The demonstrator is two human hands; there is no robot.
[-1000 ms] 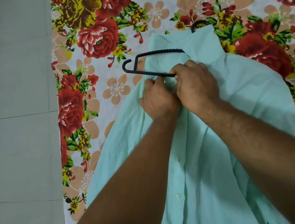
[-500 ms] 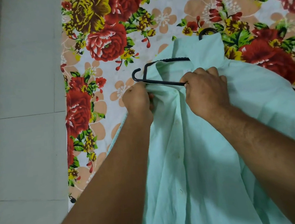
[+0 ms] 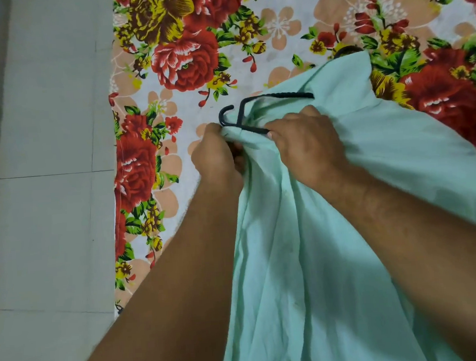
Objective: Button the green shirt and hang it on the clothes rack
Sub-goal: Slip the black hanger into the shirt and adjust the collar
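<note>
A pale green shirt (image 3: 334,229) lies spread on a flowered sheet, its collar (image 3: 345,78) pointing away from me. A black hanger (image 3: 242,111) sticks out of the shirt's left shoulder, its left end bare, the rest inside the cloth. My left hand (image 3: 218,156) pinches the shirt's left shoulder edge just below the hanger's end. My right hand (image 3: 308,143) grips bunched cloth at the lower bar of the hanger. Small buttons run down the front placket (image 3: 290,233).
The flowered sheet (image 3: 187,56) covers the surface under the shirt and ends at a straight left edge. Pale grey floor tiles (image 3: 47,195) fill the left side of the view.
My left hand has moved left, away from my right hand, to the shirt's shoulder edge by the hanger's end. The cloth has been drawn further over the hanger.
</note>
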